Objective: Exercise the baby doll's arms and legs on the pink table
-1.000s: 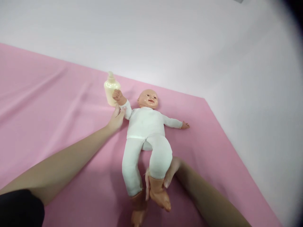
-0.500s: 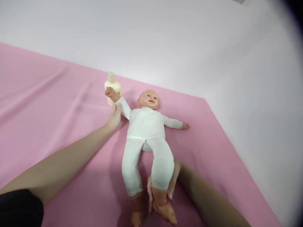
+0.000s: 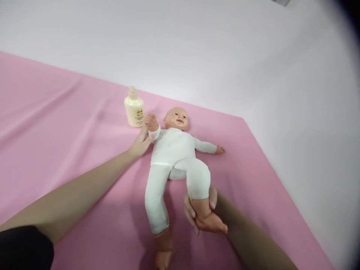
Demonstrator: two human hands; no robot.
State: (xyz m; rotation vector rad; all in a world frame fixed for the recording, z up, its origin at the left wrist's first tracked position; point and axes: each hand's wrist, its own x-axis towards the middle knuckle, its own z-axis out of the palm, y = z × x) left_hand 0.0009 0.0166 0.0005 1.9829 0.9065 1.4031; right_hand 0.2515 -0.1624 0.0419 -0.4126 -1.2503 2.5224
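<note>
A baby doll (image 3: pixel 174 146) in a white cloth body suit lies on its back, head pointing away from me. My left hand (image 3: pixel 141 141) grips the doll's arm on the left near the wrist, thumb across the white sleeve, and holds that arm bent up beside the shoulder. Around the ankle of the doll's leg on the right, my right hand (image 3: pixel 201 210) is closed, keeping the leg raised with its knee bent. The doll's other arm stretches out to the right, and its other leg lies straight toward me.
A cream pump bottle (image 3: pixel 134 110) with a small printed face stands just beyond my left hand, close to the doll's raised fist. Pink cloth (image 3: pixel 92 221) covers the surface, with creases on the left. Its far and right edges border a white area (image 3: pixel 281 93).
My left hand has brought the doll's arm inward and bent it, uncovering the bottle. My right hand has lifted the doll's leg up and to the right, bending the knee.
</note>
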